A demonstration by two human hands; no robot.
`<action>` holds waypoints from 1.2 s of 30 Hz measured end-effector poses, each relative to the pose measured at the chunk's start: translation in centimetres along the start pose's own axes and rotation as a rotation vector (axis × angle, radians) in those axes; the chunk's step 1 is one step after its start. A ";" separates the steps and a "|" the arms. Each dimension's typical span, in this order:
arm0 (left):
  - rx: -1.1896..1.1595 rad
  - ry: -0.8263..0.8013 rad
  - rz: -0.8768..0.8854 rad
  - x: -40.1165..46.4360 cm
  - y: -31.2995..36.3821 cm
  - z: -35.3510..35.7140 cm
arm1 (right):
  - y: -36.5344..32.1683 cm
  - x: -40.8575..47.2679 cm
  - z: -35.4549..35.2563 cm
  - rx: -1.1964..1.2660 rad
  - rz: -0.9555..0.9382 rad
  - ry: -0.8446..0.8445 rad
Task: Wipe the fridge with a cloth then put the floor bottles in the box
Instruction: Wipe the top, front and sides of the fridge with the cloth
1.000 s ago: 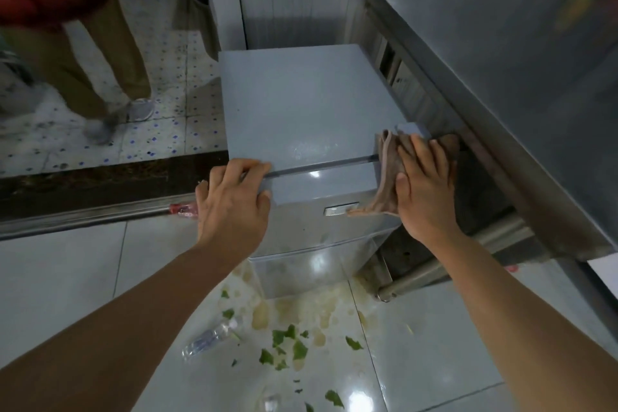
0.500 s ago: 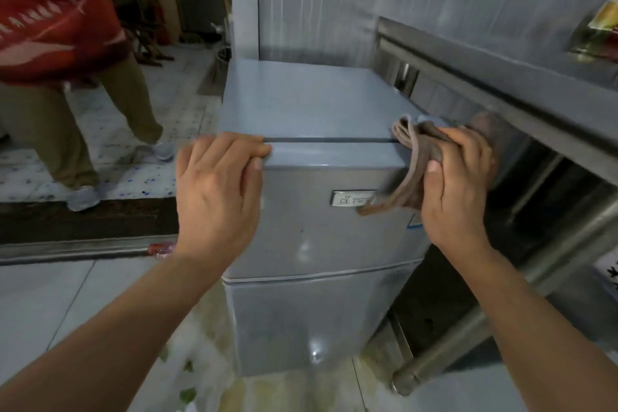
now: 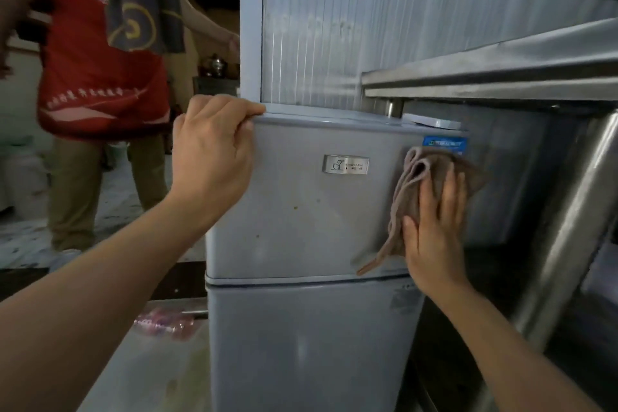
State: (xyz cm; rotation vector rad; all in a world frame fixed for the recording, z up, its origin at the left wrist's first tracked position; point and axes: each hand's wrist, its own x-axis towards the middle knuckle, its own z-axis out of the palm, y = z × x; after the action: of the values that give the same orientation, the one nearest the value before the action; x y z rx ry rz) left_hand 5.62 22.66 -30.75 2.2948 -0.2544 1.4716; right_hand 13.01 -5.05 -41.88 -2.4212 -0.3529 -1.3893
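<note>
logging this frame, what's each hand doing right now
Left hand: fingers curled over the top front edge of the fridge, gripping it.
Right hand: open, flat fingers pressing the cloth against the fridge door.

One fridge (image 3: pixel 301 227) with two doors; on it, one cloth (image 3: pixel 431 177), one badge (image 3: pixel 345 164), one blue sticker (image 3: pixel 444 143). Two hands; one bystander left of it.
</note>
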 end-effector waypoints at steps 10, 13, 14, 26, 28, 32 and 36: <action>-0.011 -0.060 -0.038 -2.6 -2.3 -1.7 | -0.6 6.4 -2.1 0.104 0.076 0.088; -0.011 -0.059 -0.028 -2.5 -2.7 -1.7 | -2.0 4.5 -0.6 -0.006 0.106 0.145; -0.011 -0.060 -0.027 -2.5 -2.8 -1.7 | -2.6 2.9 0.1 -0.030 0.062 0.133; -0.137 -0.074 -0.024 -2.4 -3.9 -1.4 | -10.2 4.8 0.7 -0.010 -0.117 0.221; -0.164 -0.101 -0.015 -2.4 -4.1 -1.6 | -11.7 3.9 1.5 -0.054 -0.191 0.206; -0.141 -0.179 -0.002 -2.4 -4.7 -2.7 | -8.3 3.7 0.7 -0.088 -0.306 0.151; -0.215 -0.250 -0.043 -2.4 -5.0 -3.5 | -7.5 3.4 0.2 0.016 -0.097 0.190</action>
State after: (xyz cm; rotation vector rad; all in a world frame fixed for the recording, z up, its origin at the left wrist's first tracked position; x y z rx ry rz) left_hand 3.49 28.51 -32.78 2.2881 -0.4103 1.0775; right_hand 12.07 2.04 -37.81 -2.2620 -0.4362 -1.6361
